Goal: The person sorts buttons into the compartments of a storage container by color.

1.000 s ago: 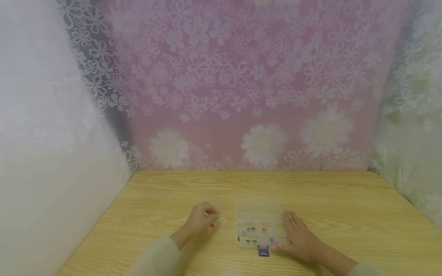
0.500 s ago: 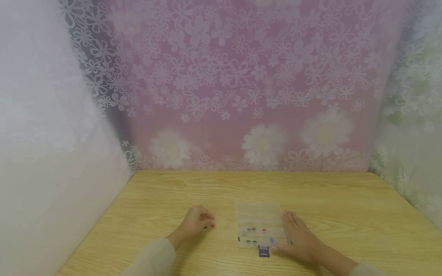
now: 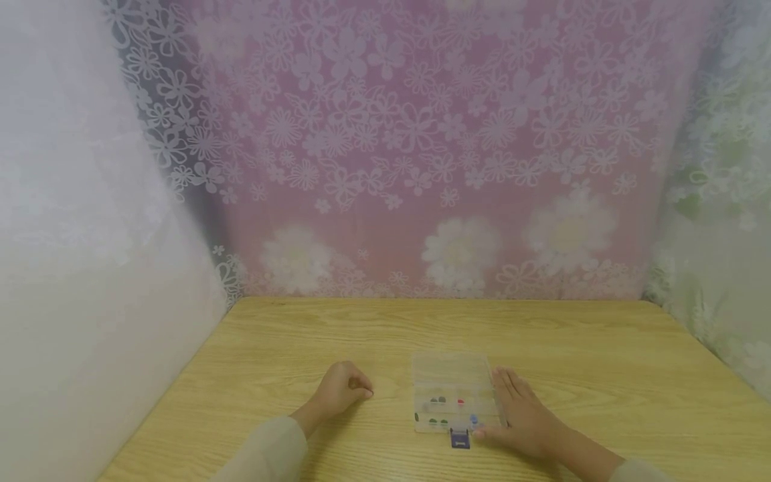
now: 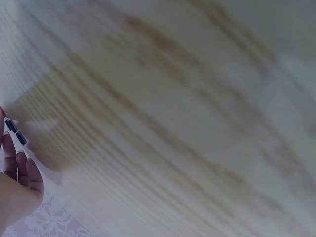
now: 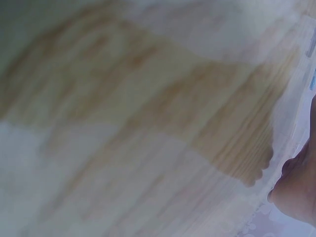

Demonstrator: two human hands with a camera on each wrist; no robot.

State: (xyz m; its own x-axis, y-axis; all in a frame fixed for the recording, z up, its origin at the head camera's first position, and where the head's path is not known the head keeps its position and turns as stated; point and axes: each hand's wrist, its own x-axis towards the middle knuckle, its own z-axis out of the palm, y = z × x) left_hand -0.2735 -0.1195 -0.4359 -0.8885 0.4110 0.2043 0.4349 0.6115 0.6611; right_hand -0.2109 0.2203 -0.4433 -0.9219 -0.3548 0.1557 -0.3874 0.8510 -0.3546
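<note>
My left hand (image 3: pixel 343 388) is low over the table, left of a clear plastic compartment box (image 3: pixel 449 368). Thumb and index finger pinch a small red piece (image 4: pixel 3 112), mostly hidden by the fingertips. Two small dark pieces (image 4: pixel 16 132) show beside those fingers in the left wrist view. The box lies with its lid folded back and its dark purple clasp (image 3: pixel 460 439) toward me. Dark green pieces (image 3: pixel 438 422), a red piece (image 3: pixel 460 402) and blue pieces (image 3: pixel 474 419) lie in its compartments. My right hand (image 3: pixel 530 418) rests along the box's right side, fingers straight, thumb at the front edge.
The wood-grain table (image 3: pixel 289 328) reaches back to a pink flowered curtain (image 3: pixel 385 167). A pale sheet (image 3: pixel 90 234) hangs at the left, and another flowered sheet (image 3: pixel 723 234) at the right.
My left hand has drawn back slightly to the left and lowered its fingertips onto the red piece, which lay visible on the table before. The right hand and box have stayed put.
</note>
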